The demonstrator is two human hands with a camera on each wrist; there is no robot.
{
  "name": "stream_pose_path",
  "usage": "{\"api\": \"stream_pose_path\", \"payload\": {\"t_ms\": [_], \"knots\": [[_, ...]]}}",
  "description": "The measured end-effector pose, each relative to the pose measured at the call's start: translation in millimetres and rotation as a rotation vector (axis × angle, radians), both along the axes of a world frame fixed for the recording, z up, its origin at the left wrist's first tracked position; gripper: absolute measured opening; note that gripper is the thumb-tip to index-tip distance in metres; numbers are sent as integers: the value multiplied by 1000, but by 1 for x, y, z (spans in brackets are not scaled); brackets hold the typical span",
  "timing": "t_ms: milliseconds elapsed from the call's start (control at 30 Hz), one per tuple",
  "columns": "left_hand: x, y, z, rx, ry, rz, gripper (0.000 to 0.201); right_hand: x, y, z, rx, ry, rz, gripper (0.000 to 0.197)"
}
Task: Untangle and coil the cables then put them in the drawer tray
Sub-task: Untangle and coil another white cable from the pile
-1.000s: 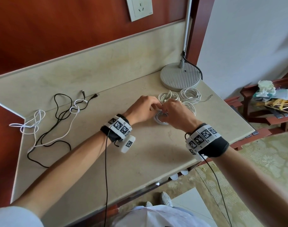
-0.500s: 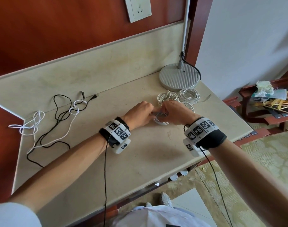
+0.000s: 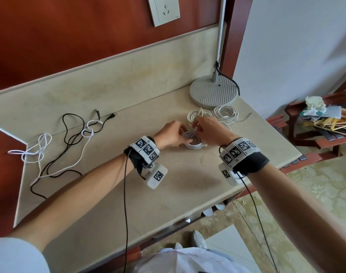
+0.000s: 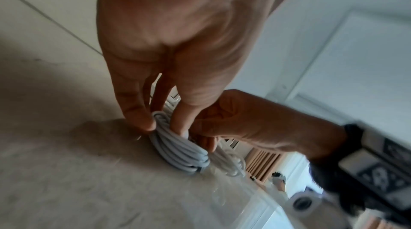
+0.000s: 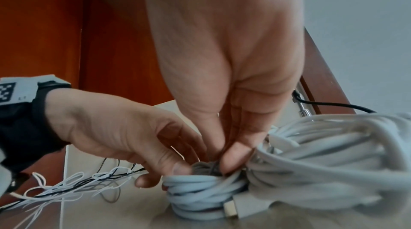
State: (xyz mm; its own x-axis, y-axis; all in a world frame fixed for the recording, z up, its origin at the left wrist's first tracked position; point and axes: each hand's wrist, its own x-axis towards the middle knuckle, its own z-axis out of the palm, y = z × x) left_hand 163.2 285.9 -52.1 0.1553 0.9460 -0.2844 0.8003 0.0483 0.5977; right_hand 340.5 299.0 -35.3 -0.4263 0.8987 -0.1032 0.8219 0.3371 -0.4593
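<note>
On counter (image 3: 178, 194), both hands pinch white coil (image 3: 193, 143), apparently lying flat.

Beige stone tabletop (image 3: 113, 194) set against a red-brown wall, carrying cables and a lamp.

On its left part lies a loose tangle of black cable (image 3: 69, 134) and thin white cable (image 3: 38, 148), their strands crossing. At the back right corner stands a round grey ribbed lamp base (image 3: 213, 91). Just in front of it lie two white coiled cables (image 3: 226, 113), and nearer the middle a small tight white coil (image 3: 193, 145) rests on the surface.
</note>
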Motion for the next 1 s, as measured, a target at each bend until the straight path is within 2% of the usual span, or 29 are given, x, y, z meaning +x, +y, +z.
{"api": "stream_pose_path", "payload": {"t_ms": [133, 533, 700, 833, 1000], "knots": [[8, -6, -1, 40, 107, -39, 45, -2, 1, -3, 48, -29, 35, 21], [19, -17, 0, 80, 126, -28, 46, -9, 5, -12, 137, -164, 183, 9], [20, -20, -5, 133, 83, -23, 34, -6, 5, -11, 137, -153, 230, 6], [16, -16, -4, 113, 21, -17, 29, -7, 2, -7, 181, -210, 200, 11], [0, -19, -9, 183, 19, -61, 19, -9, 1, -5, 244, -225, 231, 15]]}}
